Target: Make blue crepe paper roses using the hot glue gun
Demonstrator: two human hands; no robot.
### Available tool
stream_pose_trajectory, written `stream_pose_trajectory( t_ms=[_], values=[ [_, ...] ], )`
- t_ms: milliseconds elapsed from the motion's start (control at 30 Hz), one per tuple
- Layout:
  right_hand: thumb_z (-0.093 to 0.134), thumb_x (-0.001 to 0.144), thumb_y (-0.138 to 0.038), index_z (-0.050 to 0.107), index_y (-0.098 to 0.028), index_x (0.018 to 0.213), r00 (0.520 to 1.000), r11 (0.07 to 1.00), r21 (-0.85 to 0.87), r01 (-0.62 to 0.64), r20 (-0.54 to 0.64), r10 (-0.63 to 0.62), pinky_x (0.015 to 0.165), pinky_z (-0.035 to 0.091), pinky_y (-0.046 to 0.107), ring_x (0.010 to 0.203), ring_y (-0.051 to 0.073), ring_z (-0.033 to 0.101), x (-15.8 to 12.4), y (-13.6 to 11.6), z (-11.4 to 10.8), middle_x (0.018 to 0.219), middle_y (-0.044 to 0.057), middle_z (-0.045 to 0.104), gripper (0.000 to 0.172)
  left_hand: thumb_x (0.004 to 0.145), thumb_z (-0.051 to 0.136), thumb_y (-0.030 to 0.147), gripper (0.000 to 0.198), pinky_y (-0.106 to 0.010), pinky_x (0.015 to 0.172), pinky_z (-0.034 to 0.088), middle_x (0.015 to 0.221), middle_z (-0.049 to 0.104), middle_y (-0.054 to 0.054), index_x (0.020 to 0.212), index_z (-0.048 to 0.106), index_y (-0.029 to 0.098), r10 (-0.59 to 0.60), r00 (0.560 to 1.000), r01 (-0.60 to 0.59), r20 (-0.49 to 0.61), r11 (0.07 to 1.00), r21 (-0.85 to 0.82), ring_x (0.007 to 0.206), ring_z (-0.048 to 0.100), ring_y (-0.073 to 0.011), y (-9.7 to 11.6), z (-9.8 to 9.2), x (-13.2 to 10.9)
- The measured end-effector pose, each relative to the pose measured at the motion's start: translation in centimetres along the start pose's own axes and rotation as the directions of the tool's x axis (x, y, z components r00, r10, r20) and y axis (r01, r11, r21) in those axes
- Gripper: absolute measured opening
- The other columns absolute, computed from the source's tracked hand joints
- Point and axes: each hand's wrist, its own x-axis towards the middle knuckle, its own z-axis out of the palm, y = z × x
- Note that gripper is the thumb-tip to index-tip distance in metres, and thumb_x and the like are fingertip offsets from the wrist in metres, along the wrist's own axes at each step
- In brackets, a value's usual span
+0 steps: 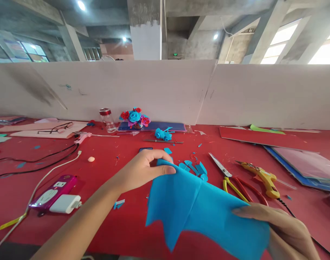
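A blue sheet of paper (208, 209) with a crease across it and a jagged, curved lower edge is stretched between my hands above the red table. My left hand (145, 166) pinches its upper left corner between thumb and fingers. At its right end my right hand (278, 227) grips it, thumb on top and the other fingers partly hidden behind. Beyond the sheet lie cut blue paper pieces (194, 169). Scissors (224, 173) with blades apart and a yellow hot glue gun (262, 177) rest to the right.
Paper flowers (135, 117), a glass bottle (107, 120) and blue paper roses (163, 134) stand along the back, before a white partition (127, 86). A purple power strip (56, 189) with a white charger (65, 204) and cables lies left. Stacked sheets (303, 166) are at right.
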Motion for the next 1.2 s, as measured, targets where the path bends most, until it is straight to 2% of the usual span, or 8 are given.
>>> stream_pose_trajectory(
  t_ms=[133, 333, 567, 667, 800, 867, 1000, 1200],
  values=[
    [0.052, 0.081, -0.037, 0.073, -0.024, 0.078, 0.984, 0.973, 0.168, -0.156, 0.115, 0.138, 0.054, 0.055, 0.024, 0.063, 0.020, 0.068, 0.6, 1.6, 1.1, 0.074, 0.006, 0.073, 0.025, 0.076, 0.054, 0.054, 0.039, -0.022, 0.054, 0.036, 0.070, 0.058, 0.001, 0.084, 0.064, 0.017, -0.252, 0.963, 0.251, 0.090, 0.968, 0.031, 0.064, 0.051, -0.0137, -3.2, 1.9, -0.5],
    [0.043, 0.080, -0.026, 0.069, -0.019, 0.074, 0.972, 0.984, 0.071, -0.166, 0.181, 0.151, 0.062, 0.055, 0.029, 0.073, 0.021, 0.067, 1.8, 5.5, 4.9, 0.083, 0.008, 0.071, 0.028, 0.075, 0.058, 0.047, 0.036, -0.027, 0.067, 0.044, 0.090, 0.066, -0.005, 0.093, 0.064, 0.016, -0.316, 0.941, 0.315, 0.124, 0.949, 0.029, 0.082, 0.059, -0.0206, -10.3, 5.6, -0.6],
    [0.042, 0.083, -0.016, 0.064, -0.019, 0.087, 0.986, 0.928, -0.335, 0.164, 0.021, -0.167, 0.074, 0.054, 0.031, 0.093, 0.021, 0.063, 0.1, 4.6, 4.9, 0.104, 0.012, 0.064, 0.023, 0.082, 0.053, 0.043, 0.042, -0.035, 0.094, 0.041, 0.137, 0.041, -0.004, 0.123, 0.049, 0.030, -0.137, 0.990, 0.137, -0.025, 0.927, 0.348, 0.120, 0.044, -0.0249, -9.4, 5.1, -3.4],
    [0.048, 0.084, -0.018, 0.061, -0.020, 0.105, 0.903, 0.820, -0.379, 0.429, 0.209, -0.376, 0.082, 0.053, 0.029, 0.104, 0.021, 0.059, -1.0, 1.5, 5.1, 0.112, 0.008, 0.064, 0.025, 0.080, 0.054, 0.049, 0.056, -0.040, 0.095, 0.042, 0.148, 0.024, -0.001, 0.133, 0.036, 0.038, -0.153, 0.975, 0.067, 0.163, 0.894, 0.442, 0.127, 0.037, -0.0278, -8.4, 4.8, -4.9],
    [0.053, 0.084, -0.040, 0.056, -0.018, 0.119, 0.689, 0.625, -0.331, 0.708, 0.518, -0.506, 0.084, 0.054, 0.030, 0.108, 0.024, 0.058, -1.4, -0.6, 6.3, 0.122, 0.007, 0.060, 0.042, 0.069, 0.065, 0.052, 0.077, -0.049, 0.106, 0.028, 0.151, 0.014, -0.001, 0.137, 0.031, 0.036, -0.119, 0.928, -0.077, 0.352, 0.865, 0.497, 0.136, 0.016, -0.0321, -8.3, 5.6, -6.0],
    [0.051, 0.085, -0.038, 0.053, -0.018, 0.122, 0.724, 0.651, -0.358, 0.669, 0.513, -0.462, 0.085, 0.053, 0.033, 0.110, 0.024, 0.056, -1.1, -0.1, 6.9, 0.123, 0.006, 0.059, 0.042, 0.067, 0.067, 0.052, 0.081, -0.051, 0.107, 0.025, 0.151, 0.010, -0.002, 0.137, 0.030, 0.034, -0.116, 0.917, -0.103, 0.381, 0.856, 0.506, 0.136, 0.012, -0.0329, -8.3, 6.2, -6.4],
    [0.043, 0.089, -0.022, 0.049, -0.016, 0.125, 0.899, 0.805, -0.445, 0.392, 0.372, -0.232, 0.086, 0.052, 0.034, 0.110, 0.022, 0.055, 1.1, 2.3, 7.5, 0.121, 0.011, 0.059, 0.037, 0.072, 0.067, 0.041, 0.076, -0.048, 0.109, 0.024, 0.150, 0.008, 0.000, 0.137, 0.029, 0.034, -0.088, 0.919, -0.132, 0.384, 0.848, 0.513, 0.136, 0.011, -0.0307, -7.9, 7.0, -7.1],
    [0.040, 0.091, -0.027, 0.048, -0.016, 0.126, 0.866, 0.847, -0.403, 0.346, 0.485, -0.123, 0.069, 0.054, 0.030, 0.086, 0.021, 0.065, 5.1, 2.6, 9.0, 0.099, 0.011, 0.068, 0.038, 0.067, 0.071, 0.043, 0.084, -0.047, 0.110, 0.022, 0.149, 0.011, -0.004, 0.138, 0.030, 0.030, -0.101, 0.906, -0.150, 0.411, 0.831, 0.535, 0.135, 0.016, -0.0313, -7.2, 7.5, -6.8]
  ],
)
